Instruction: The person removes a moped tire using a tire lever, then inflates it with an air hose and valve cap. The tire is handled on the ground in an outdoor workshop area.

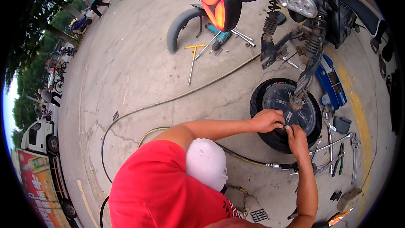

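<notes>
Outdoor lot: cracked grey concrete (139,76), worn yellow stripe (358,135) at R. I see a black wheel (287,115) lying flat R of centre, dull rubber tyre, smooth dished disc, toothed sprocket (296,104). L hand (269,120) & R hand (298,140) curled, fingertips close together over its near side; can't tell if gripping anything. Steel adj. wrench (355,157) farther R.

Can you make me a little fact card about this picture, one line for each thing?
Left hand: fingertips at the near side of the wheel
Right hand: fingertips there too, close to the left ones
Between fingertips: too small to tell
Wheel: black tyre, lying on the ground
Tools beyond: teal drill, yellow-handled wrench
</notes>
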{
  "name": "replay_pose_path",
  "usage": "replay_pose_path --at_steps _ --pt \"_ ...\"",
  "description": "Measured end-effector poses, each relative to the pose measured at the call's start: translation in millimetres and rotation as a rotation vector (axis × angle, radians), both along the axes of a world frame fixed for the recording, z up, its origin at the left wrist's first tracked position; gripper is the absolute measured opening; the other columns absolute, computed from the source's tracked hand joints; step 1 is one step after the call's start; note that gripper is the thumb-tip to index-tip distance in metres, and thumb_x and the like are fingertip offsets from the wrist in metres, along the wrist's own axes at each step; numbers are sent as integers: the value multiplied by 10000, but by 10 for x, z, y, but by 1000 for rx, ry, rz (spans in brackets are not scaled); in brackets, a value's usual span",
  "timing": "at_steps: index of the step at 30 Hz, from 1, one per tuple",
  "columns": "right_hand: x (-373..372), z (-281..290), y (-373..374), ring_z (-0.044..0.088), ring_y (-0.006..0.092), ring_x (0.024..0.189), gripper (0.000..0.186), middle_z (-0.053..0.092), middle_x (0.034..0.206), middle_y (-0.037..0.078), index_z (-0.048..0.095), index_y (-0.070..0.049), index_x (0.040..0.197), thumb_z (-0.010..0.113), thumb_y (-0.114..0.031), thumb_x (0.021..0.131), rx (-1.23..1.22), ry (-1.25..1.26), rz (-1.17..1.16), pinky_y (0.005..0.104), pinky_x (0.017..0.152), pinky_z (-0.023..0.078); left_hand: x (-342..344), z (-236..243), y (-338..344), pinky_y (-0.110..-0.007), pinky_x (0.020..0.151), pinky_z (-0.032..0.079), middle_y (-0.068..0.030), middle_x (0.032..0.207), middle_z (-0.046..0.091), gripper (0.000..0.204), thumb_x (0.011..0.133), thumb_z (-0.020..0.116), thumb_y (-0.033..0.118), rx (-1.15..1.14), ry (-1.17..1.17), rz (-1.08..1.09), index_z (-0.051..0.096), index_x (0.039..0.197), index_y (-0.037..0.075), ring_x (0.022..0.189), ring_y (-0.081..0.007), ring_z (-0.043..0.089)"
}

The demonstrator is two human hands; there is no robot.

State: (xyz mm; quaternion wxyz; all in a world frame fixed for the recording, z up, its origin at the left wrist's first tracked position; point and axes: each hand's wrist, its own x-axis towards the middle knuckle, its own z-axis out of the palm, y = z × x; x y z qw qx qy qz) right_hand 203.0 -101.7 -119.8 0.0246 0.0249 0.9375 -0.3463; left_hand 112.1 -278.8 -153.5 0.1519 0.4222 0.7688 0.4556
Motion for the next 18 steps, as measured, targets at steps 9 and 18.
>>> replay_pose_path --at_steps 9,18 --pt "101 -3 -123 567 374 817 76 566 871 176 575 -6 895 610 -54 848 128 296 114 438 687 449 -9 -1 -4 -404 724 466 -72 898 602 156 816 673 167 -34 -1 -13 690 936 69 865 -317 613" --pt "100 -81 -73 552 339 864 108 594 882 153 590 -4 893 617 -103 859 101 261 68 421 773 419 -28 -2 4 -394 729 470 -78 904 602 152 814 675 175 -43 -2 -21 677 921 66 879 -312 617"
